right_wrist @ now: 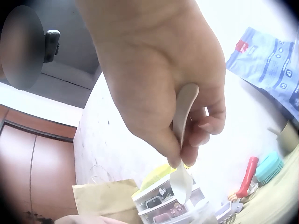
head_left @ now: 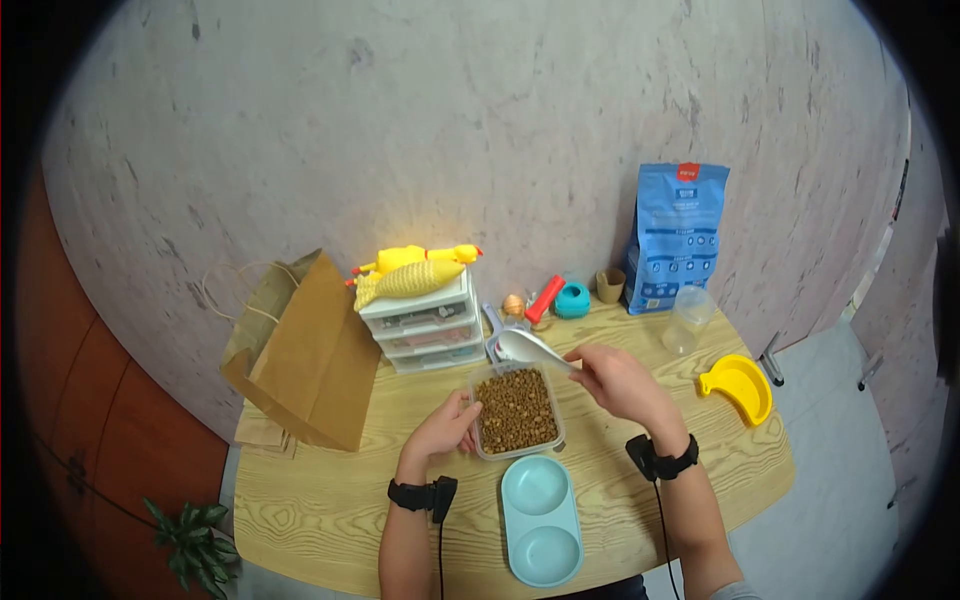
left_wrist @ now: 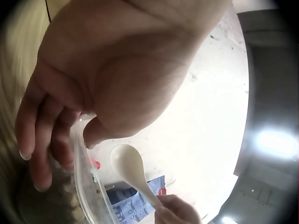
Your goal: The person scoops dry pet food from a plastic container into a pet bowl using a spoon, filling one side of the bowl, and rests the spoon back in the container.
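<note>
My left hand (head_left: pixel 440 428) grips the left side of a clear plastic container (head_left: pixel 498 456), thumb at the rim and fingers along the outer wall. Brown kibble (head_left: pixel 517 410) nearly fills it. In my right hand (head_left: pixel 615 382) is a white spoon (head_left: pixel 525 347), pinched by the handle between thumb and fingers. Its bowl hangs over the container's far edge; in the left wrist view the spoon (left_wrist: pixel 128 165) looks bare of kibble. Nearer my body, just in front of the container, lies a light blue double pet bowl (head_left: pixel 542 520).
A brown paper bag (head_left: pixel 315 360) leans at the left. Behind are a small drawer unit (head_left: pixel 430 335) topped with yellow toys, a red-handled item (head_left: pixel 544 298), a teal brush (head_left: pixel 572 300) and a blue food bag (head_left: pixel 677 240). A clear cup (head_left: pixel 687 322) and yellow banana-shaped bowl (head_left: pixel 742 385) stand right.
</note>
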A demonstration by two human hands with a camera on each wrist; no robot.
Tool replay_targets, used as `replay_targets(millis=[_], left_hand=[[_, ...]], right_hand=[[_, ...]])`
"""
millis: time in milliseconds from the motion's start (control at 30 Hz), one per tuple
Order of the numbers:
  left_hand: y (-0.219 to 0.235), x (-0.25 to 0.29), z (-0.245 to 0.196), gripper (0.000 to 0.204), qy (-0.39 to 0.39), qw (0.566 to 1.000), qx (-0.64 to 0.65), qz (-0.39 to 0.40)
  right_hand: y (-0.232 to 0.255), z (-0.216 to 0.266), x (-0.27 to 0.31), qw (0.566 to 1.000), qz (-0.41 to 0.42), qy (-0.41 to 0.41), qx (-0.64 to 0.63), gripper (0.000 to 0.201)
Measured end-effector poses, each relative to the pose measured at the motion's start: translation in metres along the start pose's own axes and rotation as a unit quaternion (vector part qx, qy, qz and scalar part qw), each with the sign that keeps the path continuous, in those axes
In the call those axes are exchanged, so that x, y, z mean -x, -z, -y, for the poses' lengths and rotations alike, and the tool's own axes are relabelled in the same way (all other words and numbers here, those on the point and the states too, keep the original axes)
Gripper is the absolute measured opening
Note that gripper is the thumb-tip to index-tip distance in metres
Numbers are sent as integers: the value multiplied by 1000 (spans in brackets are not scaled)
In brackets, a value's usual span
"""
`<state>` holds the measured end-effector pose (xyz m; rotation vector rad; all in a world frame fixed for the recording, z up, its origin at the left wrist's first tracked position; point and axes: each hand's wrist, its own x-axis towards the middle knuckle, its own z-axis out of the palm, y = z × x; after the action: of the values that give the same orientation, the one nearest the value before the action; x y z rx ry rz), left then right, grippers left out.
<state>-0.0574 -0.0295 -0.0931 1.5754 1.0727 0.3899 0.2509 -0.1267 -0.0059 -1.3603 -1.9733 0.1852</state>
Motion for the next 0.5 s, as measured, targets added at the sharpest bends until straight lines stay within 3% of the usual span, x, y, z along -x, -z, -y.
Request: replay_targets(millis=[167, 333, 500], left_hand=[[5, 12, -5, 44, -19, 999, 29, 20], [11, 17, -3, 67, -40, 996, 30, 74], [7, 13, -1, 71, -57, 994, 33, 83]], right_hand=[[0, 9, 2, 997, 45, -26, 60, 16], [-5, 11, 4, 987, 87, -57, 120, 15], [-8, 16, 5, 982, 116, -39, 141, 11]])
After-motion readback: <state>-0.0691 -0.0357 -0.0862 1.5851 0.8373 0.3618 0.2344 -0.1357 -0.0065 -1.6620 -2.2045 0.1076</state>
